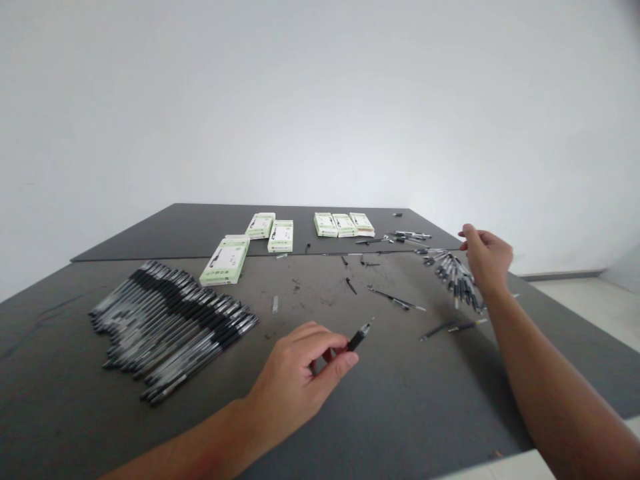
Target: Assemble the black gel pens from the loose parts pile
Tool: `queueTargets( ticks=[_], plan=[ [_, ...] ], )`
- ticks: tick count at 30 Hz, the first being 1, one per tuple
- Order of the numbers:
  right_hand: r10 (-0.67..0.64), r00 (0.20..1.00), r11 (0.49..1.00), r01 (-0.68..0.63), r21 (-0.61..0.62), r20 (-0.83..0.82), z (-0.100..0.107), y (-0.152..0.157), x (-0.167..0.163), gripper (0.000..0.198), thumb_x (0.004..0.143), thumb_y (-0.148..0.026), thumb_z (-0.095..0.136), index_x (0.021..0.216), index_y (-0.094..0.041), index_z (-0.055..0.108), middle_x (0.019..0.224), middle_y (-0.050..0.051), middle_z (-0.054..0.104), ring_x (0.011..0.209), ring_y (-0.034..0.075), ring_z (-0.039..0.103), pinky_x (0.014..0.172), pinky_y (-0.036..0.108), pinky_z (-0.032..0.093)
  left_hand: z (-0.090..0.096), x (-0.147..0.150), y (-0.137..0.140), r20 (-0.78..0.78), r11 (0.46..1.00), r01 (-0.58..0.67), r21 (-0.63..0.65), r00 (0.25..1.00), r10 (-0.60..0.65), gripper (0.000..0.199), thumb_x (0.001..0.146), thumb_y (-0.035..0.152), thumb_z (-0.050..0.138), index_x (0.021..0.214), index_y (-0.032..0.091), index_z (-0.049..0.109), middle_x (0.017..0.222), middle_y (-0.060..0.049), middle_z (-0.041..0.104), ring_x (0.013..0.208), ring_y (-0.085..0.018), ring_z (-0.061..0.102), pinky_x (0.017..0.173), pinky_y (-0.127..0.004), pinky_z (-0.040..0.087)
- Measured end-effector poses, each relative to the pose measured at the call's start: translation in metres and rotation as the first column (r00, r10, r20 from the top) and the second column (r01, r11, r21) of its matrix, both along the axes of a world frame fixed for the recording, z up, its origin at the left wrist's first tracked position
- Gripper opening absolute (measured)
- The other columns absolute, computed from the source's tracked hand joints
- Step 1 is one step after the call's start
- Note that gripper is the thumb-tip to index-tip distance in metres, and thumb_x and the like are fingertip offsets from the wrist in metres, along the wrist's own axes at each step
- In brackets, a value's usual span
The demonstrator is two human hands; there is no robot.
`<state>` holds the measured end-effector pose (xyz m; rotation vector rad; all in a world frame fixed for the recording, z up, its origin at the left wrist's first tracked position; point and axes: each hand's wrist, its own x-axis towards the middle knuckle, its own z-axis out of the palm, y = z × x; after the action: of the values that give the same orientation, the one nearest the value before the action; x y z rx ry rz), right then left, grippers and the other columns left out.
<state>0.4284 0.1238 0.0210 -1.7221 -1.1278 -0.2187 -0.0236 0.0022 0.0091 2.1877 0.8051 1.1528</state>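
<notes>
My left hand [305,370] pinches a capless gel pen [359,337] by its black grip, the bare tip pointing up and to the right. The rest of that pen is hidden by my fingers. Over on the right, my right hand [486,259] hovers above the edge of a loose heap of pens [454,277]. Its fingers are curled together, and whatever they may hold is too small to make out. To the left of my left hand lies a wide row of capped pens [175,320], side by side at a slant.
Pale green pen boxes [227,260] stand left of centre, with more boxes [343,225] further back. Loose pen caps [351,286], pens [397,299] and a clear plastic piece [275,305] are scattered about the dark table [320,427]. A white wall rises behind.
</notes>
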Motion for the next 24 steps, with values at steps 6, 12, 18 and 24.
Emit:
queueTargets(
  ticks=[6,12,18,24],
  plan=[
    [0.296,0.91,0.888,-0.151,-0.435,0.289,-0.012,0.036,-0.026,0.052,0.095,-0.061,0.06,0.125,-0.025,0.083,0.109,0.01,0.084,0.096,0.029,0.077,0.084,0.038,0.056,-0.001,0.001,-0.002,0.005,0.999,-0.004,-0.035,1.0,0.004,0.01,0.098,0.024,0.074,0.096,0.016,0.08,0.084,-0.004,0.076,0.075,-0.015,0.068,0.066,-0.023,0.05],
    [0.444,0.788,0.756,-0.075,-0.65,0.426,-0.009,0.1,-0.04,0.042,0.095,-0.044,0.062,0.129,-0.029,0.082,0.126,0.01,0.081,0.117,0.033,0.074,0.103,0.042,0.054,-0.003,0.002,-0.002,-0.006,0.998,0.003,-0.064,1.0,-0.004,0.011,0.098,0.025,0.074,0.095,0.017,0.08,0.081,-0.003,0.075,0.076,-0.016,0.068,0.065,-0.023,0.047],
    [0.462,0.74,0.662,0.078,-0.745,0.488,-0.018,0.135,-0.032,0.047,0.097,-0.048,0.058,0.134,-0.029,0.079,0.131,0.014,0.078,0.119,0.037,0.073,0.101,0.049,0.055,-0.008,0.002,-0.002,-0.016,0.994,-0.006,-0.107,1.0,0.004,0.01,0.097,0.024,0.074,0.089,0.018,0.078,0.08,-0.002,0.074,0.077,-0.016,0.068,0.069,-0.024,0.047],
    [0.484,0.735,0.632,0.082,-0.77,0.475,-0.029,0.154,-0.026,0.052,0.101,-0.05,0.051,0.14,-0.026,0.076,0.138,0.014,0.076,0.122,0.036,0.071,0.102,0.046,0.054,-0.012,0.002,0.001,0.016,0.995,0.028,-0.095,1.0,-0.027,0.008,0.098,0.023,0.073,0.093,0.018,0.077,0.081,-0.002,0.074,0.077,-0.015,0.068,0.069,-0.023,0.048]
  ],
)
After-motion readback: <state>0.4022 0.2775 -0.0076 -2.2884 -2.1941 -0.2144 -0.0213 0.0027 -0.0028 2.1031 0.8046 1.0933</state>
